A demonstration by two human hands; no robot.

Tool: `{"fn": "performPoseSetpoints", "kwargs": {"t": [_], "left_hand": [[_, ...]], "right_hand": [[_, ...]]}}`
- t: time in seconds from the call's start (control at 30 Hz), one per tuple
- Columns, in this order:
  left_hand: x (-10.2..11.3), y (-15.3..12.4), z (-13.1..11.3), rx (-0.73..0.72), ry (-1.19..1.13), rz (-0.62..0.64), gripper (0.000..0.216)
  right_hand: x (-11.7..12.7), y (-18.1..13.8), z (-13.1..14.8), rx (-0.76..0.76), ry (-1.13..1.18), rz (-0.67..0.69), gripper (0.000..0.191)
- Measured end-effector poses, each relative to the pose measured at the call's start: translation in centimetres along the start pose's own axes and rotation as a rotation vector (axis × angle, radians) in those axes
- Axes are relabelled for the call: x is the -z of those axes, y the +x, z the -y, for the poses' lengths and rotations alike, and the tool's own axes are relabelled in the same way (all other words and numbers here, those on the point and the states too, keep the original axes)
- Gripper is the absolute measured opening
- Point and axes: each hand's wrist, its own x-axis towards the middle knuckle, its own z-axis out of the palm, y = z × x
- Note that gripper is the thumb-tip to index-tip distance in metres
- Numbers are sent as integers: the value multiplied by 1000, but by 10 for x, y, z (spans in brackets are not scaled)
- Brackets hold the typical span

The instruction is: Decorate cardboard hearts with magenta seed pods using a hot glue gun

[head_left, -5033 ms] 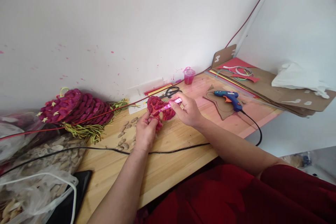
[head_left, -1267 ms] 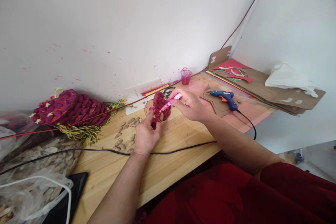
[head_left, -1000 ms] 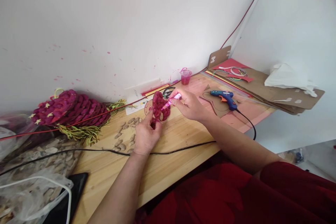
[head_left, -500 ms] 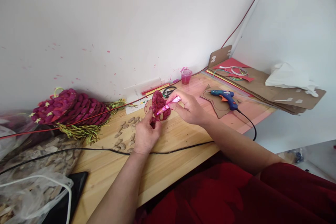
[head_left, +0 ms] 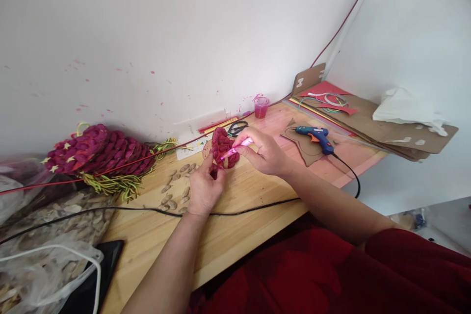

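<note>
2 hands are at work over the table [head_left: 228, 240]. The left hand [head_left: 203, 190] has its fingers clenched on the lower edge of 1 red piece [head_left: 222, 142], a lumpy heart-like shape held upright just above the table, near the wall. The right hand [head_left: 265, 153] is grasping 1 pink stick [head_left: 238, 145] in its fingers, and the stick's tip touches the face of the red piece.

Just left of the left hand lies a scatter of pale seeds [head_left: 175, 182], too small to count surely. Farther left, against the wall, 1 leaning stack of similar red pieces [head_left: 99, 149] rests on green strands. 1 pair of scissors [head_left: 238, 127] lies right behind the held piece and is partly hidden by it. 1 pink cup [head_left: 261, 107] stands by the wall beyond.

To the right, well apart from the right hand, 1 blue glue gun [head_left: 317, 136] lies on a brown cutout [head_left: 303, 146]. Its black cord [head_left: 253, 210] runs back across the table, under both forearms. Flat cardboard sheets [head_left: 390, 130] carry 1 white cloth [head_left: 408, 108]. At the near left corner sit 1 clear plastic bag [head_left: 40, 270] and 1 flat black slab [head_left: 93, 279].
</note>
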Motion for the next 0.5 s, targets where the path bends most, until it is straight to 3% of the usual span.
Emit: {"fn": "performPoseSetpoints", "kwargs": {"t": [0.5], "left_hand": [[0,1,2,10,-16,6,34]], "right_hand": [[2,-1,-2,26,-31,-9,5]]}}
